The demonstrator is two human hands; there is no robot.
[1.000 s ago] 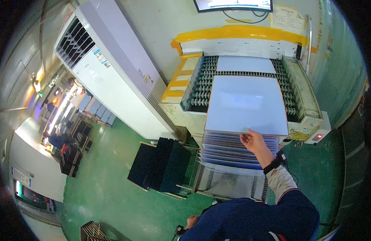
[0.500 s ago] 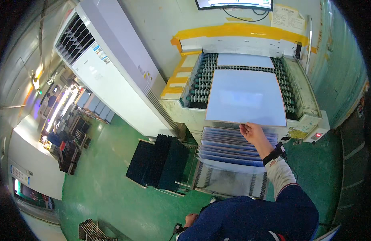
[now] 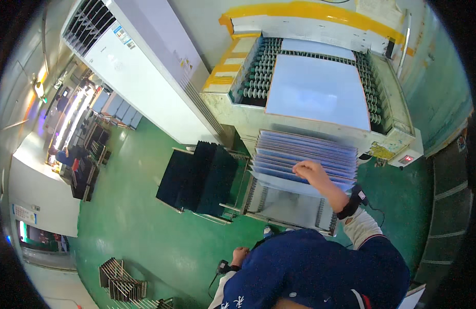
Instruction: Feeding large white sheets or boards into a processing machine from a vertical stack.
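Note:
My right hand point(image 3: 312, 173) has its fingers bent together at the upper edges of the front panels in a rack. Whether a panel edge is between the fingertips is hidden. Several thin, pale panels point(image 3: 284, 184) stand upright there, one behind another, in a wire-sided rack point(image 3: 287, 207). Beyond them, a large white panel point(image 3: 318, 92) with a thin orange edge lies flat on a roller conveyor point(image 3: 256, 85). Another white panel point(image 3: 318, 49) lies farther in on the rollers. My left hand point(image 3: 240, 255) hangs low beside my body, its fingers mostly hidden.
Left of the panel rack stands a rack of dark panels point(image 3: 199, 180). A tall white air conditioner point(image 3: 145, 67) rises behind it. A control box point(image 3: 407, 154) with a red display sits at the conveyor's right. Folded metal racks point(image 3: 122, 283) stand on the green floor point(image 3: 160, 232).
My right hand has come back from the near edge of the large panel on the rollers to the panels in the rack. The view has tilted downward.

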